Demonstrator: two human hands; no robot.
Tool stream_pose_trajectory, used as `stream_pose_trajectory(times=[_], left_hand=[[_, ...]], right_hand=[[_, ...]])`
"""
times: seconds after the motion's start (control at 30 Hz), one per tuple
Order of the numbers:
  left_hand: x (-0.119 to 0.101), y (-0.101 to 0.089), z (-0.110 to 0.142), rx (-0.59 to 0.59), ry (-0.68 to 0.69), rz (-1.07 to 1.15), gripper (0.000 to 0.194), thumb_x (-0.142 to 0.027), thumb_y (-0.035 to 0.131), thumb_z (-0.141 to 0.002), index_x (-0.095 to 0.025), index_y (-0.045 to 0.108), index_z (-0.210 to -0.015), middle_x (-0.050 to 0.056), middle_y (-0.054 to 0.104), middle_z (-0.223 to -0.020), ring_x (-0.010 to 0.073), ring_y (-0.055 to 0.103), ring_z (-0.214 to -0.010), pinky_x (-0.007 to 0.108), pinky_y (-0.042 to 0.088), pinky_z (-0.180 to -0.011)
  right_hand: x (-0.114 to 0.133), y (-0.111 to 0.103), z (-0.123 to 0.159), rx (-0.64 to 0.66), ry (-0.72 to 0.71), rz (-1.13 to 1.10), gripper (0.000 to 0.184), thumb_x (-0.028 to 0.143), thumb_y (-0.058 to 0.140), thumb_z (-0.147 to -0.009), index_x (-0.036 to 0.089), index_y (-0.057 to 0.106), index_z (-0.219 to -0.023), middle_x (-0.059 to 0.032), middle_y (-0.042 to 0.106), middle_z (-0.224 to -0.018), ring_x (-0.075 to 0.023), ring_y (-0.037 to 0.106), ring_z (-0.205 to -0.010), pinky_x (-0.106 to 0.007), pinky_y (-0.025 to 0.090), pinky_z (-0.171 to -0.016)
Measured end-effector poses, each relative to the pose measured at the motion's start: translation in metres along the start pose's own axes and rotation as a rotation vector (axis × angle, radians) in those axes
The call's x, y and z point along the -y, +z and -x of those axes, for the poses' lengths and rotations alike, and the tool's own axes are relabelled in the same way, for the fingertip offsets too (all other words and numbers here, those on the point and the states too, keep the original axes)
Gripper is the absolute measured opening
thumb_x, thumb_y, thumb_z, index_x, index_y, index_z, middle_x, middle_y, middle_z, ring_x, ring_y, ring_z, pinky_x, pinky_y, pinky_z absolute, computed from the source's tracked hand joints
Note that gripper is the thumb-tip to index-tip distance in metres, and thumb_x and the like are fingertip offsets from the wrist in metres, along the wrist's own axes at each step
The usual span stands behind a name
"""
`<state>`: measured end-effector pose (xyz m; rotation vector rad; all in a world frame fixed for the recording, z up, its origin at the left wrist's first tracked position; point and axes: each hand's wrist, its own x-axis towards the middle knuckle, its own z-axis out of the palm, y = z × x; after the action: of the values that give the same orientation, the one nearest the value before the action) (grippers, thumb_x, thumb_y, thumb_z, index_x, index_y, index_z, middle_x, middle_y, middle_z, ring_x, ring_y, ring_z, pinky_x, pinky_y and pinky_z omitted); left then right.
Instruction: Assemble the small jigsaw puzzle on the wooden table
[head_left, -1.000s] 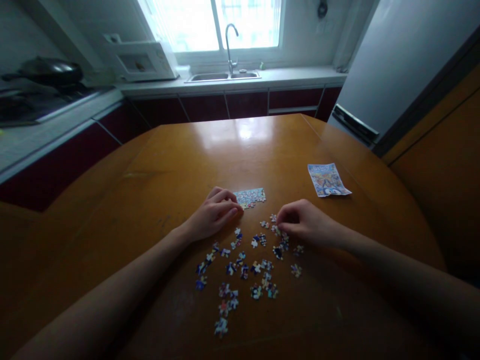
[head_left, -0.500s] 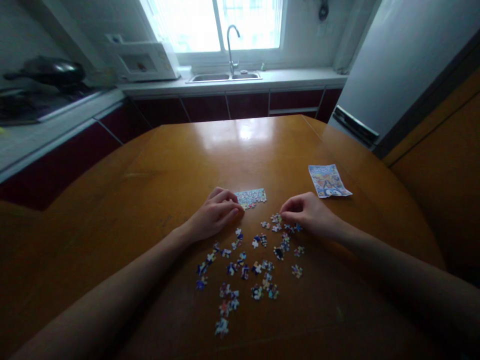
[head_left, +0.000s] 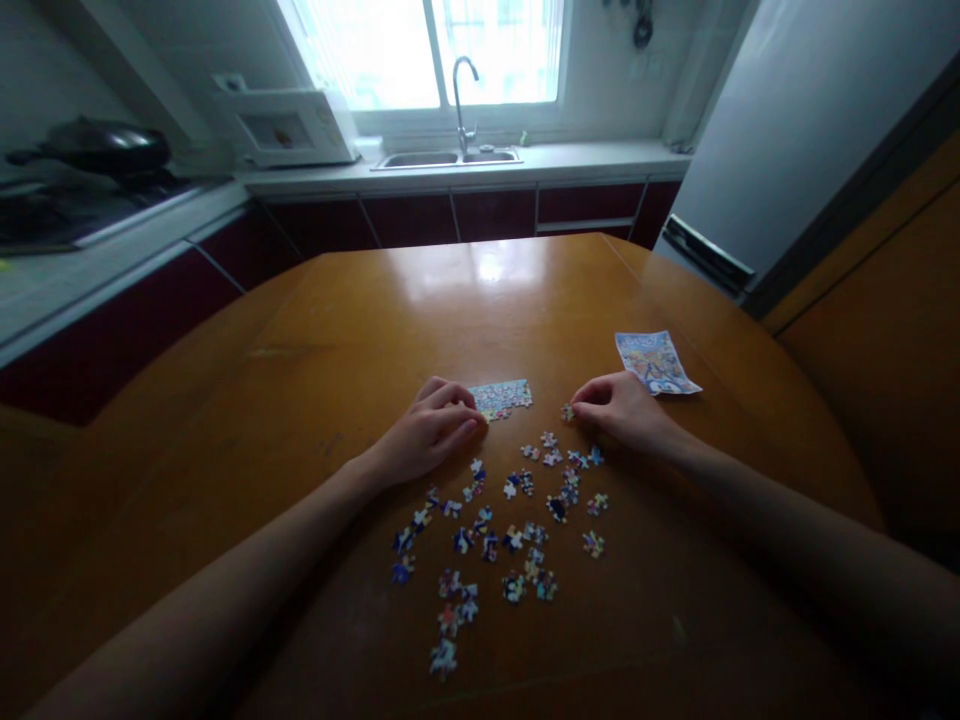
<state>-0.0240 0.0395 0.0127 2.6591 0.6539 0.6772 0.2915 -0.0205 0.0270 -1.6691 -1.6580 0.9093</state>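
A joined section of jigsaw puzzle (head_left: pixel 504 394), pale blue with a small busy print, lies flat on the wooden table (head_left: pixel 360 320). My left hand (head_left: pixel 439 425) rests at its left end, fingers curled and thumb and fingertips against its edge, covering that corner. To the right of the section, my right hand (head_left: pixel 619 408) pinches one puzzle piece (head_left: pixel 568 412) between thumb and fingertips, close to the tabletop. Nearer to me, several loose puzzle pieces (head_left: pixel 534 535) are scattered, many with dark blue, white and yellow printing.
A creased printed sheet (head_left: pixel 656 360) lies beyond my right hand. Past the table's far edge are a counter with a sink (head_left: pixel 420 158) and faucet, a white microwave (head_left: pixel 289 125), and a pan (head_left: pixel 109 145) on the stove. A fridge (head_left: pixel 795 130) stands at the right.
My right hand has moved slightly up and away from the loose pieces, bringing a puzzle piece with it. My left hand keeps its place on the joined section.
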Motion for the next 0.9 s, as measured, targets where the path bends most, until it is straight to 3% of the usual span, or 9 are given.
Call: stream_pose_trajectory(times=[0.23,0.6,0.9], left_hand=[[0.001,0.0,0.001,0.006,0.0,-0.003,0.021,-0.029,0.052,-0.101,-0.024,0.072,-0.103,0.007,0.061,-0.104,0.0219,0.049,-0.103,0.038,0.044,-0.092],[-0.003,-0.001,-0.001,0.0,-0.001,0.01,0.022,-0.029,0.051,-0.102,-0.024,0.073,-0.103,0.007,0.061,-0.103,0.0214,0.049,-0.102,0.038,0.045,-0.091],[0.002,0.001,0.001,0.011,0.0,0.004,0.02,-0.029,0.053,-0.101,-0.025,0.072,-0.104,0.007,0.06,-0.105,0.0218,0.049,-0.104,0.04,0.045,-0.093]], right_hand=[[-0.004,0.003,0.001,0.065,-0.013,0.004,0.015,0.019,0.065,-0.076,0.012,0.078,-0.081,-0.0096,0.076,-0.076,-0.0174,0.067,-0.065,-0.028,0.049,-0.058],[-0.005,-0.011,0.004,0.14,-0.176,0.214,0.01,0.021,0.069,-0.079,0.017,0.077,-0.085,-0.0064,0.072,-0.078,-0.0153,0.06,-0.066,-0.029,0.046,-0.06],[-0.006,-0.003,0.004,0.128,-0.252,0.287,0.006,0.015,0.068,-0.079,0.018,0.074,-0.079,-0.0053,0.067,-0.08,-0.0147,0.058,-0.07,-0.03,0.045,-0.064]])
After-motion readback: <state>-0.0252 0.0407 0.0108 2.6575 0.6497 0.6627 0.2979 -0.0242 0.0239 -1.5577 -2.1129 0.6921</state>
